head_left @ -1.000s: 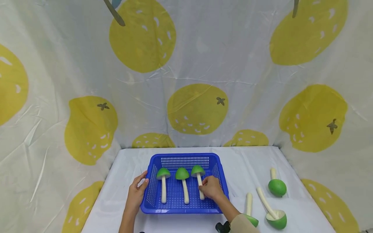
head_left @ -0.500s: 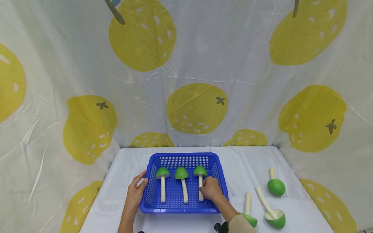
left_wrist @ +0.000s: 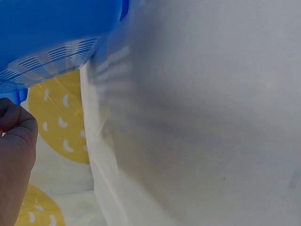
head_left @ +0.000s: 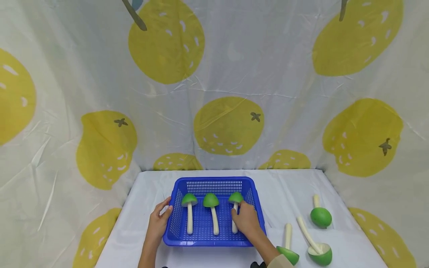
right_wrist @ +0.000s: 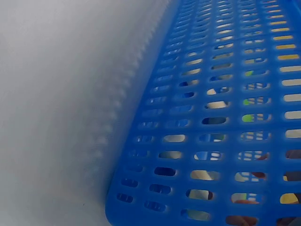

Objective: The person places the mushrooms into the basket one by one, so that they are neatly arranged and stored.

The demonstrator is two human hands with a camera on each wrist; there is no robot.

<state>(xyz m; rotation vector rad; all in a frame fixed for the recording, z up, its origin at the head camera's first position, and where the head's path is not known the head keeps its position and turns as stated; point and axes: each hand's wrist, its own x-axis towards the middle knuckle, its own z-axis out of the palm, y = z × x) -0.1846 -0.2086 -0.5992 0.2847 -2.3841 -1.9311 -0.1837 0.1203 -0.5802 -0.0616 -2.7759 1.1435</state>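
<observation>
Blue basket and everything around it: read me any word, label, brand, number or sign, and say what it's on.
None: no readable text shows on the blue basket, the green-capped mushrooms or the white tablecloth; the yellow fruit on the backdrop are pictures, without lettering.

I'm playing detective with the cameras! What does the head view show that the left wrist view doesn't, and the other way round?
Only the head view shows the green-capped mushrooms, three in the blue basket and three to its right, plus the right hand.

Only the left wrist view shows the basket's slotted outer side close up.

Both show the basket, the left hand, white cloth and yellow printed fruit.
</observation>
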